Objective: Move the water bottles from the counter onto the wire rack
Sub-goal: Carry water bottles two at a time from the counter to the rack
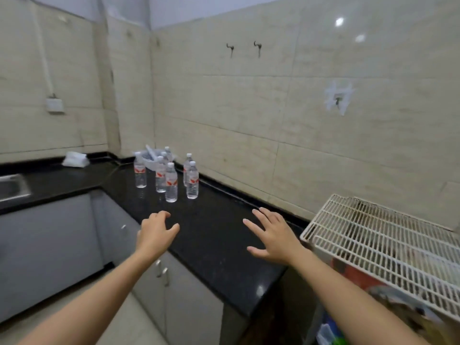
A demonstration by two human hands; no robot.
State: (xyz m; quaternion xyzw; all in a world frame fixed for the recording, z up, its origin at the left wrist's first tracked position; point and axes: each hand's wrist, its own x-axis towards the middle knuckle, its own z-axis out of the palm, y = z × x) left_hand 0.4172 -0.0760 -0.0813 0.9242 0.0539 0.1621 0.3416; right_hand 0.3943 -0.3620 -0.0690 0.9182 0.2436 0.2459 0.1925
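Several clear water bottles with red-and-white labels stand upright on the black counter [214, 235] near the far corner; the closest are one bottle [171, 183] and another [192, 181] to its right. A white wire rack [388, 235] lies flat at the right, beyond the counter's end, with nothing on it. My left hand [155, 232] hovers over the counter's front edge, fingers curled and apart, holding nothing. My right hand [273, 235] is spread open above the counter, between the bottles and the rack. Both hands are short of the bottles.
A white plastic basket [152, 158] sits in the corner behind the bottles. A steel sink [11, 188] is at far left, with a white cloth [74, 159] behind it. Grey cabinets [174, 295] run below the counter. Tiled walls carry hooks [258, 47].
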